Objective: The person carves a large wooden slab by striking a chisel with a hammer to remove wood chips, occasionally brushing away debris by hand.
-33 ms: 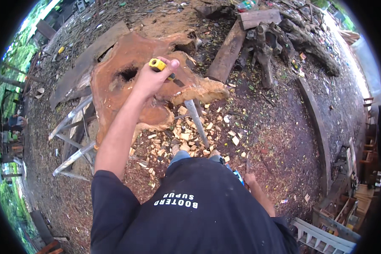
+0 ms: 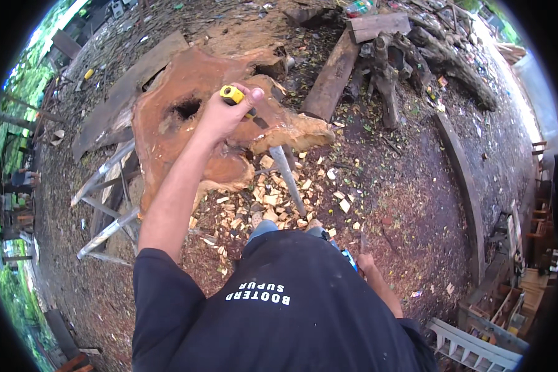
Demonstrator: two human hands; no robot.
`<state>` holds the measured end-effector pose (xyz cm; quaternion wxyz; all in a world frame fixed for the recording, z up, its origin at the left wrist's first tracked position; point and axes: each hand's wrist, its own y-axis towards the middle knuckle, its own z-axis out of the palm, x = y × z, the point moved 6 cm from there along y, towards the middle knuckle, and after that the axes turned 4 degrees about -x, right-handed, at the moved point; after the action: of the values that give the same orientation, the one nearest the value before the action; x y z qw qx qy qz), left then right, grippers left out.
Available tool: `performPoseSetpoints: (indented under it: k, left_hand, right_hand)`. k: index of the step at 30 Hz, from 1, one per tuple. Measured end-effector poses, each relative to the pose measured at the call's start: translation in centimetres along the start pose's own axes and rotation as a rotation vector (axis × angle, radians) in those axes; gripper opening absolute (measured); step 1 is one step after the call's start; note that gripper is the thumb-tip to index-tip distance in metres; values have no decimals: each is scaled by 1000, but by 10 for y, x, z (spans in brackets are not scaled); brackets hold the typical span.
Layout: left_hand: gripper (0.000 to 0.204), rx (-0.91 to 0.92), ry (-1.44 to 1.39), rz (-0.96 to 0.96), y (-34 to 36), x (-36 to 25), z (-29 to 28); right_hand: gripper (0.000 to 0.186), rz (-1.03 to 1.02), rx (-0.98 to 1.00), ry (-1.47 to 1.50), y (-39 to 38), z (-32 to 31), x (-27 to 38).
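Observation:
My left hand (image 2: 222,118) is closed round a chisel with a yellow-and-black handle (image 2: 232,94). Its dark flat blade (image 2: 261,123) points down to the right, over the front edge of a big reddish-brown slab of tree trunk (image 2: 167,149). Whether the tip touches the wood, I cannot tell. The slab has a dark hole (image 2: 187,109) and a pale, rough-cut lip (image 2: 301,133). Low at my right side, my right hand (image 2: 367,263) is closed, and a thin dark piece (image 2: 363,240) sticks up from it. What that piece belongs to is hidden.
Metal legs (image 2: 287,180) and a pale frame (image 2: 108,229) stand under the slab. Wood chips (image 2: 270,201) cover the ground by my feet. Behind to the right lie a log (image 2: 332,84) and gnarled roots (image 2: 387,80). A long plank (image 2: 465,192) lies at right, near a white slatted piece (image 2: 471,347).

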<state>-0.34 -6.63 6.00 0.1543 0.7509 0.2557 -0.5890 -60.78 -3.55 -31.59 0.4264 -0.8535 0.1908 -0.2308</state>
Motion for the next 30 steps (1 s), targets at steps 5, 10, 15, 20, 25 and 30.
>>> performPoseSetpoints:
  k: [5, 10, 15, 20, 25, 30]
  left_hand:
    - [44, -4, 42, 9, 13, 17, 5]
    - [43, -31, 93, 37, 21, 14, 10]
    - [42, -28, 86, 33, 25, 19, 16]
    - [30, 153, 101, 245, 17, 24, 20]
    - [30, 150, -35, 156, 16, 17, 13]
    - [26, 317, -24, 243, 19, -7, 37]
  right_hand:
    - [23, -35, -72, 39, -32, -3, 13]
    - [24, 13, -147, -93, -13, 2, -12]
    - [27, -35, -76, -102, -8, 8, -16]
    - [25, -3, -126, -54, -33, -1, 12]
    - [23, -114, -22, 53, -5, 3, 8]
    - [22, -281, -147, 55, 24, -6, 10]
